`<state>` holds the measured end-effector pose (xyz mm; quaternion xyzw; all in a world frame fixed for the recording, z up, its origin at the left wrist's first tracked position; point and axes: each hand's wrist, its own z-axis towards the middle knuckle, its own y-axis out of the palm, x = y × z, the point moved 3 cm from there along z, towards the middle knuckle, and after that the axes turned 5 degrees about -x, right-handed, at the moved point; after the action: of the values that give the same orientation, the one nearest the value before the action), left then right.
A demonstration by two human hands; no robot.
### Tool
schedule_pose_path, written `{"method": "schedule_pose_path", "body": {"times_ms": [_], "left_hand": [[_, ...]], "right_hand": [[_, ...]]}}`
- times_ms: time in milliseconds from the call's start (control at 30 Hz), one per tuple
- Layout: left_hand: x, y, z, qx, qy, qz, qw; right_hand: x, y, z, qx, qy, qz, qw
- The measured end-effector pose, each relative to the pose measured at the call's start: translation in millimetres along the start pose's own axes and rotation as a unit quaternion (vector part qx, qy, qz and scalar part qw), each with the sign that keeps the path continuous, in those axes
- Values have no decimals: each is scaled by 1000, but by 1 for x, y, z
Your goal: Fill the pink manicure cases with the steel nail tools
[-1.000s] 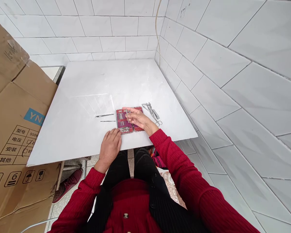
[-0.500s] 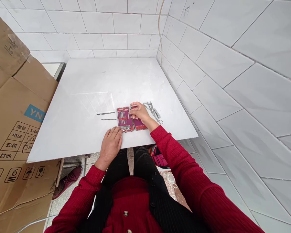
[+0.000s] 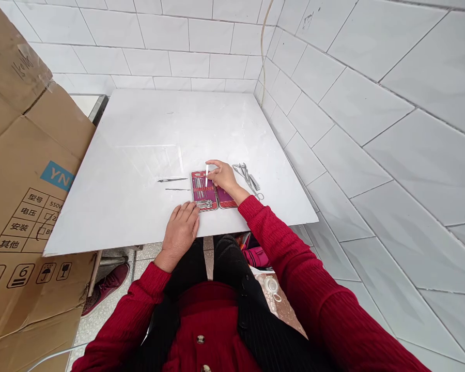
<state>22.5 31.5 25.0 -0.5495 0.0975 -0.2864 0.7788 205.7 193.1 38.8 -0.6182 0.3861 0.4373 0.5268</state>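
An open manicure case [image 3: 223,200] with a purple lining and red trim lies near the table's front edge. Several slim metal tools [image 3: 199,187] sit in its left half, with nail clippers [image 3: 204,204] below them. Above the case, my right hand [image 3: 223,177] pinches a slim, shiny silver manicure tool [image 3: 206,175], held upright; its exact kind is unclear. My left hand [image 3: 181,227] rests flat at the table edge, fingers stretched, fingertips at the case's lower left corner. My right hand and wrist hide part of the case's right half.
On the white table [image 3: 139,119], two thin tools [image 3: 172,180] lie left of the case. Scissors [image 3: 259,195] and nippers [image 3: 242,169] lie to its right. A large cardboard box [image 3: 19,155] stands at the left; a tiled wall [image 3: 352,155] borders the right.
The silver tool has turned more upright in my right hand and shows a brighter face. The view has shifted slightly. My left hand keeps its place by the case.
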Motion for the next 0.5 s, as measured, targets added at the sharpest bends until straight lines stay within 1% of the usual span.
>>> {"method": "schedule_pose_path", "body": {"times_ms": [133,233,367,500], "left_hand": [[0,0,0,-3,-5,-5,1000],[-1,1,0,-6,-9,-15,1000],[-1,1,0,-6,-9,-20,1000],[-1,1,0,-1,-10,-15,1000]], "right_hand": [[-3,1,0,-14,-10,-61,998],[-8,1,-3,-4,-36,-130,991],[-13,1,-8,9,-75,-224,972],[-14,2,-11,29,-79,-304,949]]}}
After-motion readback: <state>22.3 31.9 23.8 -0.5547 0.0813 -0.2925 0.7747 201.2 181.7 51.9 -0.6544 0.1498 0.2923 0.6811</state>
